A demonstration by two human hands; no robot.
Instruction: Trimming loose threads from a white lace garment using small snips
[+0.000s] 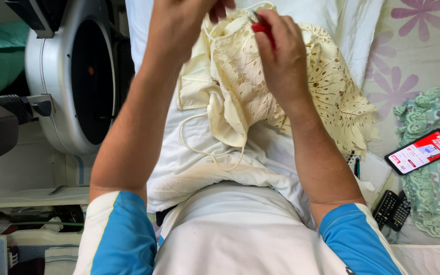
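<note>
Lace garment [260,86] — hands [276,56] gripping; phone [422,151] aside.

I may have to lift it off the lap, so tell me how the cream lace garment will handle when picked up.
The cream lace garment is probably floppy: it sags in folds below both hands. It looks light, being thin and full of holes. Its loose cord dangles and could snag or trail when lifted.

A lit smartphone screen [422,151], rectangular, red and white, is seen tilted on green lace cloth [436,188] at far right.
</note>
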